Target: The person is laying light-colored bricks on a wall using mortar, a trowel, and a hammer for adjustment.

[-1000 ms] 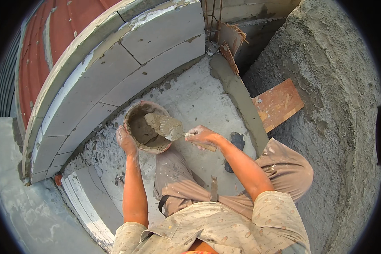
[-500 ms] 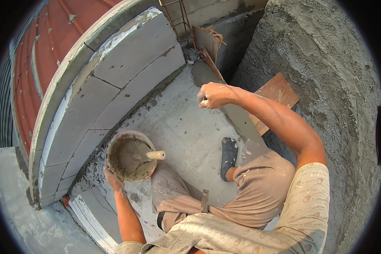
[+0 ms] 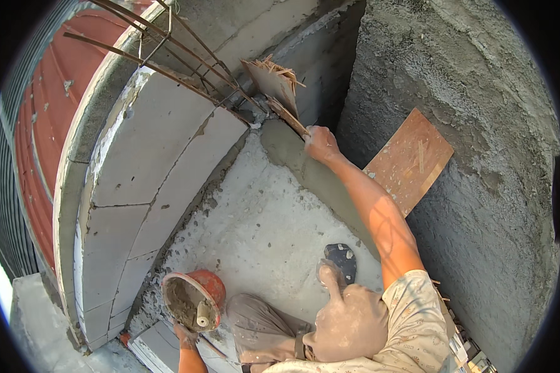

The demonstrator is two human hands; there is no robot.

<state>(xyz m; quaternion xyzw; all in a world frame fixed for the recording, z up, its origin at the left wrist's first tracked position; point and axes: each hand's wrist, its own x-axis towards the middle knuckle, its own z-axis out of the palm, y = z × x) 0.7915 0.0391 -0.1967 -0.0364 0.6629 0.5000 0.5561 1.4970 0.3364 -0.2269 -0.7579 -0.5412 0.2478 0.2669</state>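
Red rnd bucket (image 3: 214,286), gritty mortar (image 3: 180,294); R hand (image 3: 322,144) @ thin board (image 3: 285,115).

Left hand (image 3: 185,336) partly hidden, apparently by bucket (image 3: 213,285).

Upper garment: cream, short-sleeved fabric shirt (image 3: 410,320), printed with small brownish motifs. Lower garment: loose, brownish-tan fabric trousers (image 3: 354,320), marked with pale splashes; narrow, dark strap (image 3: 300,347) at front. Footwear: dark, pale-spotted shoe (image 3: 343,260).

Mouth up at lower left: red bucket (image 3: 214,285), with grey mortar (image 3: 182,296) inside and pale trowel handle (image 3: 202,316) protruding. At upper middle, slanting down rightward: narrow wooden board (image 3: 286,115).
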